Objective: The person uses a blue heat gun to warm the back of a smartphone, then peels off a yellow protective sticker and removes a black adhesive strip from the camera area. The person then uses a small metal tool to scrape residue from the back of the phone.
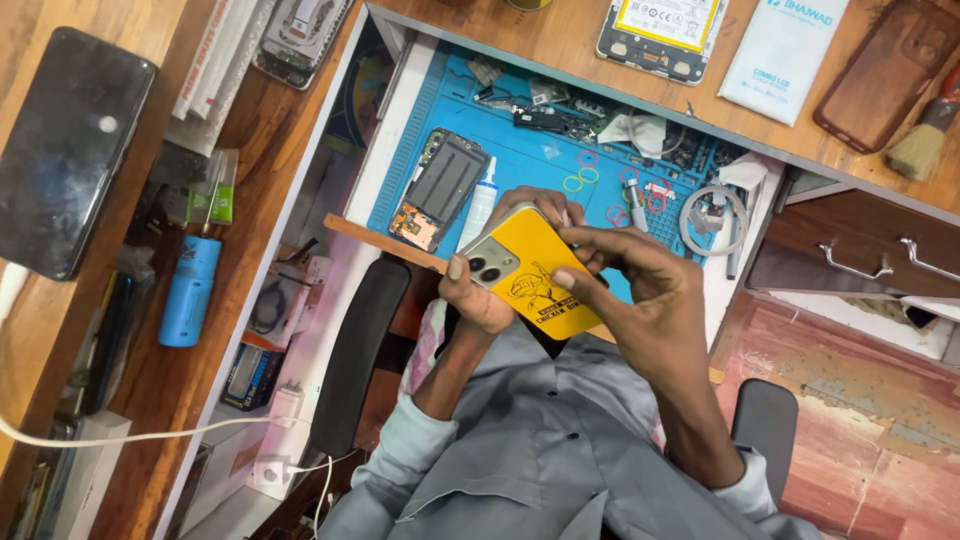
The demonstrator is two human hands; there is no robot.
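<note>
Both hands hold a phone in a yellow case (527,272) with a black drawing on its back, above my lap and the front edge of an open drawer. My left hand (480,300) grips its left side, thumb beside the camera block. My right hand (650,300) grips the right side, with its thumb on the case's back and its fingers curled over the upper edge. I wear a grey shirt.
The drawer holds a blue work mat (540,160) with an opened phone (440,190), a white tube (482,200), small parts and a coiled cable (712,215). On the desk lie a black phone (65,150), a blue cylinder (190,290), a brown case (890,70) and a brush (925,140).
</note>
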